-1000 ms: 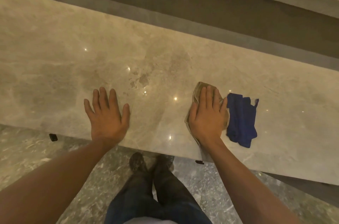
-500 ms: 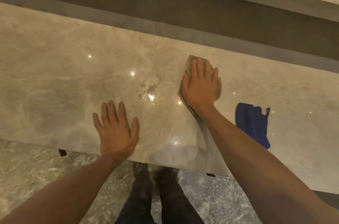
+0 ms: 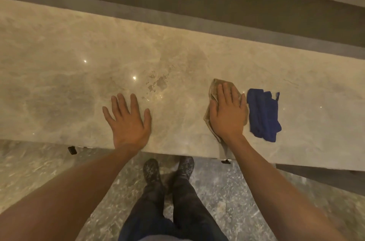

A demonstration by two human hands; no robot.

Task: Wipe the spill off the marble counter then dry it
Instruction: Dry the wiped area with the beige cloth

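A beige marble counter [image 3: 59,86] runs across the view. Wet patches of the spill [image 3: 158,82] lie near its middle, just beyond my left hand. My left hand [image 3: 128,120] rests flat on the marble near the front edge, fingers spread, holding nothing. My right hand [image 3: 228,114] presses flat on a tan cloth [image 3: 214,86], which shows around my fingers and wrist. A crumpled blue cloth [image 3: 263,114] lies on the counter directly right of that hand, almost touching it.
A dark recessed ledge [image 3: 197,9] runs behind the counter. Below the front edge are the grey stone floor [image 3: 39,165] and my legs and shoes [image 3: 167,171]. Small black clips [image 3: 72,150] sit under the counter edge.
My right hand slid the tan cloth forward beside the spill, then drew it back toward the front edge next to the blue cloth. The left hand stayed flat in place.
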